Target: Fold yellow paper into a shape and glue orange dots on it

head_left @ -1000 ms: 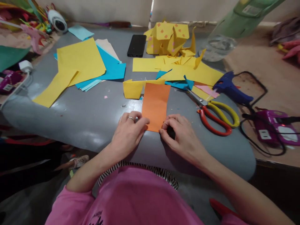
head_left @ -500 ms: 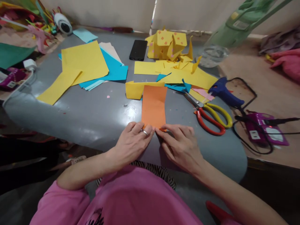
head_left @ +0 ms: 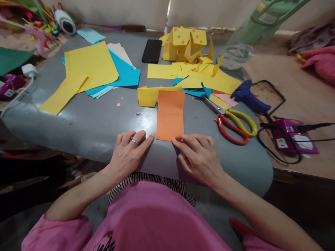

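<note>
my left hand (head_left: 132, 150): empty, fingers loosely bent, tips on the desk (head_left: 91, 125) just beside the lower left corner of the orange paper (head_left: 170, 115); can't say if the index touches it

paper lies between my hands, long side pointing away, far end by the folded yellow strip (head_left: 148, 97)

my right hand (head_left: 178, 137): thumb and index on the paper's lower right corner, can't say if pinching or pressing

I'd judge: set left fingertips firmly on the sheet so it doesn't skate, square the near edge, go light on that right corner to avoid a dent

writing: script on my pink shirt (head_left: 104, 240) cropped, unreadable; label (head_left: 267, 18) on the green bottle (head_left: 252, 29) too small
</note>
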A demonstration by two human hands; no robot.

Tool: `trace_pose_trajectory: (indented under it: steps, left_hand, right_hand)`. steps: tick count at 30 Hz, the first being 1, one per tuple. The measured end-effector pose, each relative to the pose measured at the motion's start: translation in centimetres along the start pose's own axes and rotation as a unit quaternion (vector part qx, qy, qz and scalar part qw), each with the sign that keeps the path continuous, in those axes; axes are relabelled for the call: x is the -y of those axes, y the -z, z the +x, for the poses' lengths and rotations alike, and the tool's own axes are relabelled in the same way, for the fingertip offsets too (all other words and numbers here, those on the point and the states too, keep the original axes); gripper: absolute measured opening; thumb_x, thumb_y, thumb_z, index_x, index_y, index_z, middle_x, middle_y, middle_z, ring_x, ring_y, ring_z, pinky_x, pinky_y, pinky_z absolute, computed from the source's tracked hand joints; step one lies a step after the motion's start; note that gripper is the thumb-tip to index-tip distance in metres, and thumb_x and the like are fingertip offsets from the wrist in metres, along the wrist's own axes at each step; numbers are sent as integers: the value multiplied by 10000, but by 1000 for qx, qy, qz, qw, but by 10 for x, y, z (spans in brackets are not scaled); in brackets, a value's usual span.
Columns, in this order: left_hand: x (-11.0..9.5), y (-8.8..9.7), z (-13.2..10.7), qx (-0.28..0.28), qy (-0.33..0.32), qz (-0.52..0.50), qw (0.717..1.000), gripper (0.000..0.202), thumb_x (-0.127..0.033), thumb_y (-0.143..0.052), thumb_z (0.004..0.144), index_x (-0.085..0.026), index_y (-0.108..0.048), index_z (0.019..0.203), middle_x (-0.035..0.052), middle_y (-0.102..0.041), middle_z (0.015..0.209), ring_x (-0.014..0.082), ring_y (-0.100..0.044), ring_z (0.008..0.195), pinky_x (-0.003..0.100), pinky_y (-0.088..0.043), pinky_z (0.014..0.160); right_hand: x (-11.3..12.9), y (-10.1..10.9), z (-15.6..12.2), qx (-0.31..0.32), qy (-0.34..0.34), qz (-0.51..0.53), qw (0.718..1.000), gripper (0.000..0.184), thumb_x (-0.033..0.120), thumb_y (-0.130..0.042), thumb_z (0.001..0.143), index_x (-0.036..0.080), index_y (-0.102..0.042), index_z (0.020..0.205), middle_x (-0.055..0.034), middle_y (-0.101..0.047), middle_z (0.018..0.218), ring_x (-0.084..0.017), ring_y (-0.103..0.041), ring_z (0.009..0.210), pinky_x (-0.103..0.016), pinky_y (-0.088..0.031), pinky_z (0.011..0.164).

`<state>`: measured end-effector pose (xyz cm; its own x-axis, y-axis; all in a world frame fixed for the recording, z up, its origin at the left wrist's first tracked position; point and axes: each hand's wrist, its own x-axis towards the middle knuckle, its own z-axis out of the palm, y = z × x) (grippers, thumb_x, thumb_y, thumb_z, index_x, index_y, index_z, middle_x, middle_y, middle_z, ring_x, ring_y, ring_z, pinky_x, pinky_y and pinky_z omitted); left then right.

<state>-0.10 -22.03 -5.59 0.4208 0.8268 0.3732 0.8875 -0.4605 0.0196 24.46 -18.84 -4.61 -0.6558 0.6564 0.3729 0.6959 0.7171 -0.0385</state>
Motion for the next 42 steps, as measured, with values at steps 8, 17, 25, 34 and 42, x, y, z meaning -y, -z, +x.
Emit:
trace_pose_trajectory:
  steps: [8,17,25,34,42]
  left_hand:
    - [-29,-15,19,2,-34,-14,999,373,-162,-497,966,-243,-605,1314,84,-654,1140,240,-492,1037,388,-385,885]
    - [-11,-14,6,-34,-8,-30,999,359,-113,-547,923,-225,-639,1252,93,-654,1103,249,-505,1006,389,-393,846]
    - [2,-11,1,-66,16,-45,997,384,-149,-541,935,-237,-612,1303,85,-676,1107,234,-526,998,398,-404,871]
    - [0,-11,36,22,51,-178,982,223,-287,-494,1002,-201,-697,1027,77,-657,1056,222,-550,972,365,-434,866]
    - [-3,-5,38,45,62,-218,973,176,-271,-520,975,-180,-663,927,66,-652,990,215,-532,937,361,-436,871]
  right_hand:
    - [-1,4,-4,-16,2,-39,999,253,150,-556,908,184,-668,1132,-83,-739,1094,-253,-572,972,-405,-365,833]
    - [-10,9,-24,-11,-34,-65,997,266,143,-580,889,209,-676,1129,-75,-747,1072,-263,-600,976,-406,-394,807]
    - [-16,6,-17,-18,-33,0,999,267,132,-568,894,189,-694,1121,-102,-743,1037,-271,-621,947,-418,-444,796]
    - [-16,-3,18,4,-64,72,995,223,327,-562,967,177,-691,1069,-123,-697,989,-274,-602,916,-420,-468,794]
    - [-16,-5,18,-5,-43,80,996,175,276,-543,979,224,-669,870,-73,-694,891,-225,-577,834,-369,-421,762]
